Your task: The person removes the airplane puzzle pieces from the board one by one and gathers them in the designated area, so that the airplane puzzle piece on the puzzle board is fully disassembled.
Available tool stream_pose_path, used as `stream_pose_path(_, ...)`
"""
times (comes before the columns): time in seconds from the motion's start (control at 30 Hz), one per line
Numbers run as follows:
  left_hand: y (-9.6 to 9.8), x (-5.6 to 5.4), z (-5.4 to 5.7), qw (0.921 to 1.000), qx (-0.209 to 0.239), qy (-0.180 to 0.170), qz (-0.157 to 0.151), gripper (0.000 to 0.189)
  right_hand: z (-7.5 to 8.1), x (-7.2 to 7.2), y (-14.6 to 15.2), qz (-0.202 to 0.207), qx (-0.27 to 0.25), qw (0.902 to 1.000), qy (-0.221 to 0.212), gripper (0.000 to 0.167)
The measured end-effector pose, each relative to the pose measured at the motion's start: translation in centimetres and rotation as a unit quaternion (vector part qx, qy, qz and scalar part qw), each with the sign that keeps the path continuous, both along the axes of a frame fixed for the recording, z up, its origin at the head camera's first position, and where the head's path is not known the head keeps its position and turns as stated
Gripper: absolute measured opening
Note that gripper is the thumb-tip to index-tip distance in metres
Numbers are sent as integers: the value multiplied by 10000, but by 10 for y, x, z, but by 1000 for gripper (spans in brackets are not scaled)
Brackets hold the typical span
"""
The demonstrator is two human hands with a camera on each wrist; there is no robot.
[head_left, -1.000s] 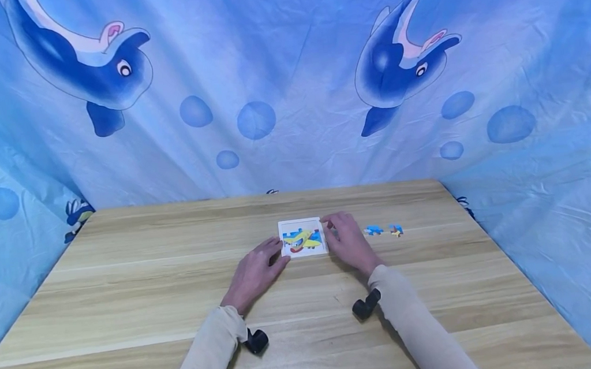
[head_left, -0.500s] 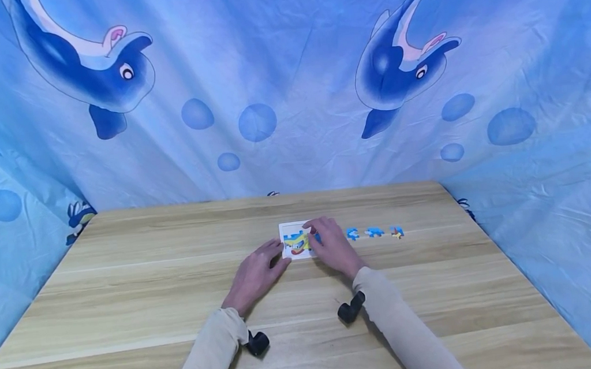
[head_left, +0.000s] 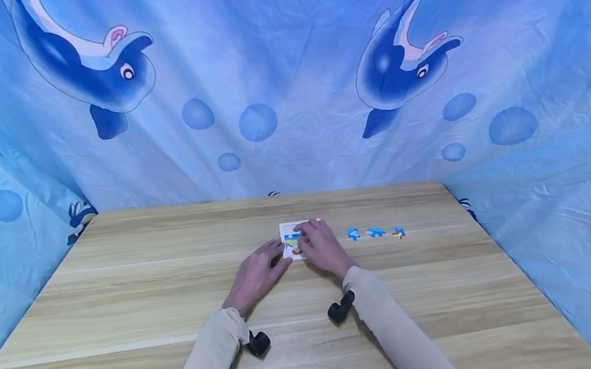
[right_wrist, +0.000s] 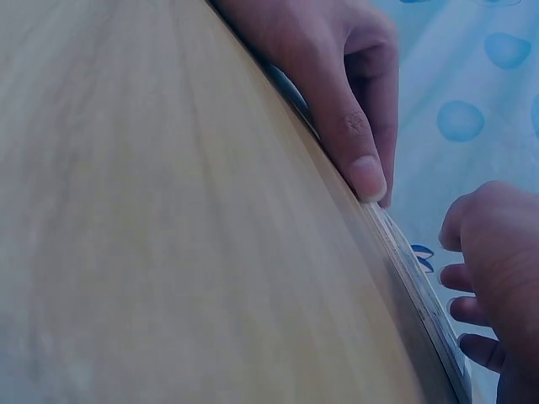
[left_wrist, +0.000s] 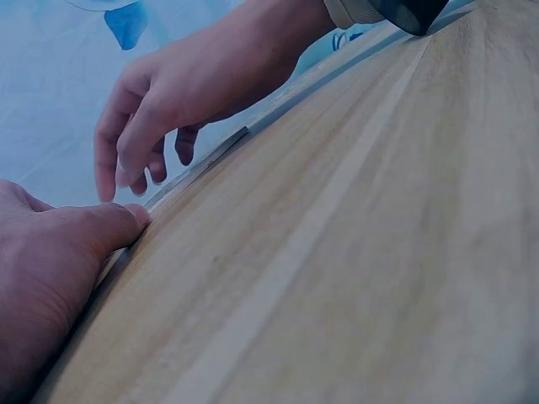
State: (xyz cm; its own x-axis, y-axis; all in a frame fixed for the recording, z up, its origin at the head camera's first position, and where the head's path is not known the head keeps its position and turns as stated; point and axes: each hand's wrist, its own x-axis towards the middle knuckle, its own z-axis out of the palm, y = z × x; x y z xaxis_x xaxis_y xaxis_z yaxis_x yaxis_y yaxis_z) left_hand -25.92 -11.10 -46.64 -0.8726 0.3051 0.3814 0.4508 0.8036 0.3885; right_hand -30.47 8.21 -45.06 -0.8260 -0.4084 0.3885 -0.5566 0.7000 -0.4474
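Note:
A small white-framed jigsaw puzzle (head_left: pixel 287 225) with a yellow plane on blue lies mid-table in the head view. At its left side my left hand (head_left: pixel 257 270) grips the edge. In the right wrist view, that hand's thumb (right_wrist: pixel 367 178) and a finger pinch the puzzle's rim (right_wrist: pixel 413 273). My right hand (head_left: pixel 325 249) is over the puzzle's right half and hides much of the picture. Its fingers (left_wrist: pixel 130 151) hang loosely bent toward the board in the left wrist view, with no piece showing between them.
Three loose jigsaw pieces lie in a row right of the puzzle: a blue piece (head_left: pixel 353 234), a second blue piece (head_left: pixel 375 232) and a blue, red and yellow piece (head_left: pixel 397 232). A dolphin-print curtain (head_left: pixel 304 160) hangs along the wooden table's (head_left: pixel 174 229) far edge.
My right hand has moved left from the puzzle's right edge to over its picture, uncovering the nearest loose piece. My left hand stays at the left edge.

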Motion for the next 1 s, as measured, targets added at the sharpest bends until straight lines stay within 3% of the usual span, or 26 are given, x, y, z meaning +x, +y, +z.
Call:
stream_pose_path(0.43, -1, -1, -1, 10000, 68, 12, -29, 44, 0, -2, -7, -154, 424, 9987, -252, 27)
stream_pose_path(1.0, 0, -2, -2, 9999, 131, -40, -34, 45, 0, -2, -13, -381, 181, 9968, -682, 23)
